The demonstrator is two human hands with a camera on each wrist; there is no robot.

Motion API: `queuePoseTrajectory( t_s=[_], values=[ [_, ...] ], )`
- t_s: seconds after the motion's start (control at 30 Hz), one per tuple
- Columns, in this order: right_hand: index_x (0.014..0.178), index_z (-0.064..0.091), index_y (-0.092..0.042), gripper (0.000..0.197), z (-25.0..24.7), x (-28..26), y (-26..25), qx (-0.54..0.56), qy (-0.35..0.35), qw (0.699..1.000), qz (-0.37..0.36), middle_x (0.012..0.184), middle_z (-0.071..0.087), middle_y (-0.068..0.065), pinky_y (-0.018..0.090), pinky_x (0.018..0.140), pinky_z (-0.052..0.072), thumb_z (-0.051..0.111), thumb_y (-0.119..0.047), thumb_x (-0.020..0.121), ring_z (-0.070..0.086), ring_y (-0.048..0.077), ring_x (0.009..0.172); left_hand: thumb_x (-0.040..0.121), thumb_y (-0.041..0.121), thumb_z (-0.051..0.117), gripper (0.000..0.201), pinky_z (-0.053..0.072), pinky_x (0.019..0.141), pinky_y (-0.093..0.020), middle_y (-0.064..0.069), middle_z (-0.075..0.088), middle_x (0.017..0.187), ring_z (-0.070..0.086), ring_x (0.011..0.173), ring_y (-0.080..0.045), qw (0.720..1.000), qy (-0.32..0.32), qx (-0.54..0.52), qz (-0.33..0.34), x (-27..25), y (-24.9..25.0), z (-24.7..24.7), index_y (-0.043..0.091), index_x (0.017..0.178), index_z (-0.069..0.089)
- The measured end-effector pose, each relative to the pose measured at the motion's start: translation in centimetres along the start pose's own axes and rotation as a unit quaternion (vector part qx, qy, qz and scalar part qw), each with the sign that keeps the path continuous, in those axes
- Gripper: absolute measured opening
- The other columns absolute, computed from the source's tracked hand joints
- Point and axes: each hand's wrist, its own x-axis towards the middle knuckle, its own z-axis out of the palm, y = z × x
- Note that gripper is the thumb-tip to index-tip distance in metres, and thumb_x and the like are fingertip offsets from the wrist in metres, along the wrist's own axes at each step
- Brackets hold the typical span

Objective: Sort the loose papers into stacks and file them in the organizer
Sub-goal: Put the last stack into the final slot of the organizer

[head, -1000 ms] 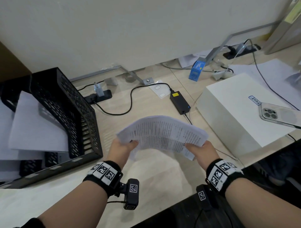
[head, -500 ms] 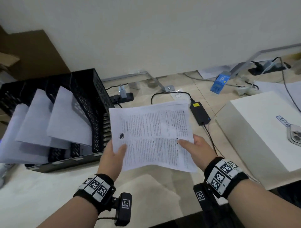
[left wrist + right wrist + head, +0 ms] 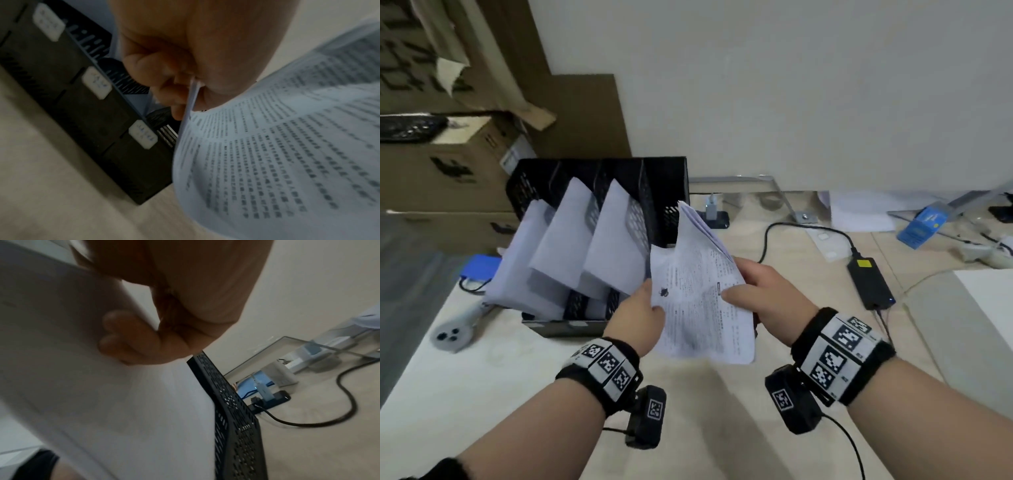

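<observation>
Beside the organizer point(image 3: 654, 192), both hands pinch papers point(image 3: 698, 301) — labels point(image 3: 142, 137) only wrist-visible

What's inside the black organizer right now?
The black organizer holds three leaning stacks of white paper, one per slot. Its rightmost slot looks unfilled, but the printed sheets held by both hands cover its lower part.
</observation>
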Motion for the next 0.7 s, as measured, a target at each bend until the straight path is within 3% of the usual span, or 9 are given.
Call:
queuePoseTrajectory(
  t_s=[0.07, 0.13, 0.2, 0.33, 0.4, 0.5, 0.6, 0.7],
  values=[
    [0.109, 0.067, -0.035, 0.04, 0.9, 1.2, -0.8, -0.034, 0.017, 0.999, 0.004, 0.083, 0.066, 0.016, 0.037, 0.051, 0.045, 0.053, -0.018, 0.076, 0.06, 0.035, 0.065, 0.091, 0.01, 0.043, 0.041, 0.05, 0.076, -0.032, -0.008, 0.07, 0.106, 0.061, 0.083, -0.026, 1.0, -0.016, 0.022, 0.011, 1.1, 0.1, -0.3, 0.021, 0.129, 0.051],
    [0.11, 0.067, -0.03, 0.04, 1.6, 2.4, -1.6, -0.05, 0.034, 0.998, 0.004, 0.08, 0.065, 0.014, 0.036, 0.049, 0.044, 0.051, -0.017, 0.076, 0.06, 0.027, 0.063, 0.089, 0.012, 0.042, 0.043, 0.054, 0.079, -0.035, -0.007, 0.071, 0.109, 0.064, 0.089, -0.029, 0.999, -0.026, 0.036, 0.016, 2.4, 0.1, -0.4, 0.024, 0.129, 0.052],
    [0.106, 0.069, -0.029, 0.038, 2.3, 3.6, -2.5, -0.05, 0.051, 0.997, -0.001, 0.08, 0.065, 0.02, 0.036, 0.048, 0.044, 0.05, -0.016, 0.076, 0.06, 0.029, 0.063, 0.088, 0.01, 0.043, 0.045, 0.057, 0.077, -0.039, -0.01, 0.071, 0.107, 0.066, 0.091, -0.031, 0.997, -0.034, 0.068, 0.028, 3.7, 0.0, -0.6, 0.021, 0.131, 0.05],
    [0.087, 0.071, -0.044, 0.038, 3.7, 5.8, -3.9, -0.056, 0.093, 0.994, -0.009, 0.082, 0.067, 0.025, 0.037, 0.048, 0.046, 0.049, -0.014, 0.078, 0.061, 0.034, 0.065, 0.091, 0.004, 0.05, 0.056, 0.059, 0.08, -0.041, -0.015, 0.071, 0.107, 0.069, 0.094, -0.031, 0.983, -0.032, 0.168, 0.059, 6.2, 0.2, -1.6, 0.012, 0.146, 0.038],
    [0.091, 0.071, -0.039, 0.035, 4.2, 6.8, -4.2, -0.052, 0.115, 0.992, 0.001, 0.088, 0.065, 0.032, 0.036, 0.048, 0.045, 0.049, -0.015, 0.077, 0.059, 0.034, 0.063, 0.094, 0.006, 0.052, 0.065, 0.057, 0.077, -0.037, -0.015, 0.069, 0.111, 0.068, 0.097, -0.031, 0.975, -0.043, 0.21, 0.061, 6.9, 0.3, -2.1, 0.014, 0.153, 0.027],
    [0.101, 0.069, -0.027, 0.033, 4.9, 7.7, -3.9, -0.046, 0.137, 0.989, 0.015, 0.092, 0.06, 0.038, 0.035, 0.046, 0.044, 0.048, -0.015, 0.078, 0.058, 0.037, 0.061, 0.094, 0.003, 0.05, 0.046, 0.056, 0.076, -0.041, -0.014, 0.066, 0.11, 0.066, 0.099, -0.033, 0.966, -0.063, 0.232, 0.09, 7.5, 0.0, -2.7, 0.013, 0.138, 0.043],
    [0.103, 0.068, -0.027, 0.033, 5.8, 8.7, -3.3, -0.066, 0.154, 0.985, 0.034, 0.096, 0.065, 0.033, 0.035, 0.048, 0.048, 0.048, -0.016, 0.08, 0.065, 0.047, 0.07, 0.092, 0.005, 0.052, 0.024, 0.057, 0.083, -0.049, -0.014, 0.061, 0.112, 0.064, 0.101, -0.037, 0.951, -0.084, 0.263, 0.136, 7.9, -0.6, -2.9, 0.009, 0.114, 0.058],
    [0.1, 0.068, -0.024, 0.029, 6.5, 9.6, -2.9, -0.077, 0.163, 0.982, 0.052, 0.093, 0.065, 0.032, 0.033, 0.048, 0.047, 0.047, -0.013, 0.083, 0.062, 0.036, 0.062, 0.09, 0.008, 0.054, 0.021, 0.055, 0.081, -0.048, -0.011, 0.046, 0.117, 0.057, 0.102, -0.036, 0.936, -0.092, 0.306, 0.148, 7.9, -1.1, -2.8, 0.01, 0.108, 0.064]
  ],
)
